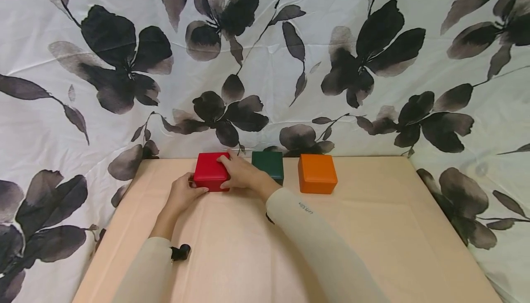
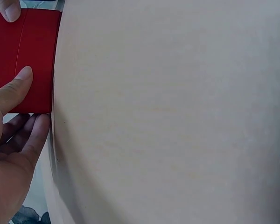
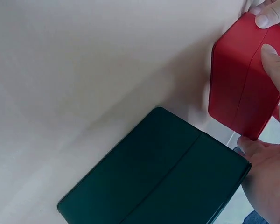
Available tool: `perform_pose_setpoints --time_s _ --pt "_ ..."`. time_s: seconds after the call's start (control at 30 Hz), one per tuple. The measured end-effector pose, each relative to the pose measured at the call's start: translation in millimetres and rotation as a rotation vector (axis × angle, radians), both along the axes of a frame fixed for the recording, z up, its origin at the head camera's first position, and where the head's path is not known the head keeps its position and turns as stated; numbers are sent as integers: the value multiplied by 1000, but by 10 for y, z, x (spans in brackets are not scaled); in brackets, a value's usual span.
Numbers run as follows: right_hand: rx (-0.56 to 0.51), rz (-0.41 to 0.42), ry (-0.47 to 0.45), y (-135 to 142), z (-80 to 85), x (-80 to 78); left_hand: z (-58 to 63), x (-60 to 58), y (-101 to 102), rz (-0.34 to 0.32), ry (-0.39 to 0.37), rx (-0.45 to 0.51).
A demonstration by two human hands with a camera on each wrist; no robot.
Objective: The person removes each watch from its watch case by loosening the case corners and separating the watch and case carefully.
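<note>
A red box (image 1: 210, 170) with a seam round its side stands at the back left of the table, between both hands. My left hand (image 1: 183, 194) holds its left side, the thumb on the front face and the other fingers against the side, as the left wrist view shows. From the right, my right hand (image 1: 242, 172) grips the same box, thumb on the front face and fingers reaching to its back edge. Beside the right wrist is a dark green box (image 1: 268, 164), partly hidden by that hand in the head view. The green box (image 3: 154, 172) looms large in the right wrist view.
An orange box (image 1: 317, 174) stands right of the green one, near the back edge of the table (image 1: 372, 229). Behind and around the table hangs a white cloth (image 1: 281, 96) with dark flowers. A small black object (image 1: 181, 252) sits at the left sleeve cuff.
</note>
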State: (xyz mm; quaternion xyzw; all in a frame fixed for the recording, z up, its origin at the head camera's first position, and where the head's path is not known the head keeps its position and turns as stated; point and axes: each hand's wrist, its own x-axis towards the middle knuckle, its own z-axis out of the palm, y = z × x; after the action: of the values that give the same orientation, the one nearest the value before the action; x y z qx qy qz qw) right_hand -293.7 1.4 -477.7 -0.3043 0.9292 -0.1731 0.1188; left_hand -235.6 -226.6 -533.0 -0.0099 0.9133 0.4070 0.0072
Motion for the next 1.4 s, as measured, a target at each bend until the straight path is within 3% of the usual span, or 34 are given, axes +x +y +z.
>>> perform_pose_setpoints --time_s 0.4,0.77,0.97,1.4 --pt "-5 -22 -11 -44 -3 -82 22 -87 -34 -8 -6 11" --pt "7 -5 37 -40 14 -81 45 -85 -31 -1 -8 -2" --pt "67 -13 63 -50 -2 -76 39 -81 -38 -13 -14 -4" --pt "24 -54 4 -119 22 19 66 -52 -87 -43 1 -15"
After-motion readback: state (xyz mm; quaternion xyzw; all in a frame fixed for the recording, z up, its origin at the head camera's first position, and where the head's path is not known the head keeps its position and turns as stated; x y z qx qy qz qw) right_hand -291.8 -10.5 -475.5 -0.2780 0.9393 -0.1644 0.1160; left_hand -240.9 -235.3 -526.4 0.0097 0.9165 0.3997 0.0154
